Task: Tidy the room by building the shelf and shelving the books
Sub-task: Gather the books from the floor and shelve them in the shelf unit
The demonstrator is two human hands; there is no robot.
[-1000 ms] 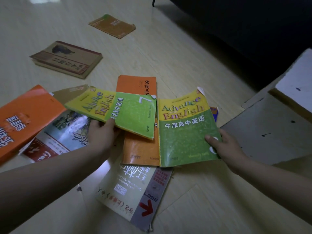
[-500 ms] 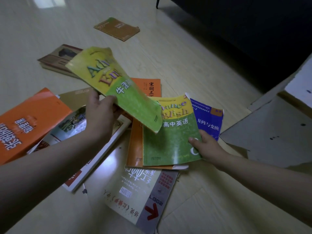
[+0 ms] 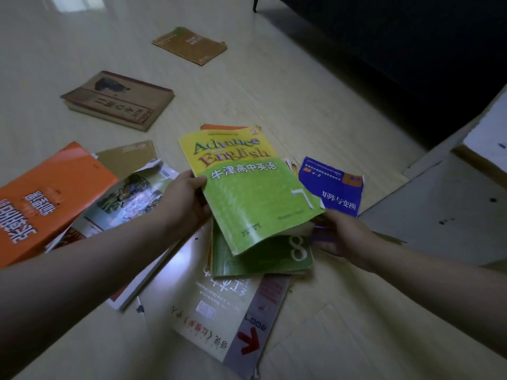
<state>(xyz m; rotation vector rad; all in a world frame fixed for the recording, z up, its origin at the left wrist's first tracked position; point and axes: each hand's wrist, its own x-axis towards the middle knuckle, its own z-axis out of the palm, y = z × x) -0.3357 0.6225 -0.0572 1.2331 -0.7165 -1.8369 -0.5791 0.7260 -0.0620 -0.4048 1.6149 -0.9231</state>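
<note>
Plainly, the left hand (image 3: 186, 198) pinches book 7 (image 3: 255, 198) by its left edge, thumb on the cover and fingers curled beneath, so the book hangs tilted just right of those fingers, over book 8 (image 3: 263, 259). The right hand (image 3: 345, 237) curls its fingers round book 8's right edge, their tips hidden under book 7's corner. A blue book (image 3: 334, 187) lies just beyond the right fingers on the floor (image 3: 274, 86).
</note>
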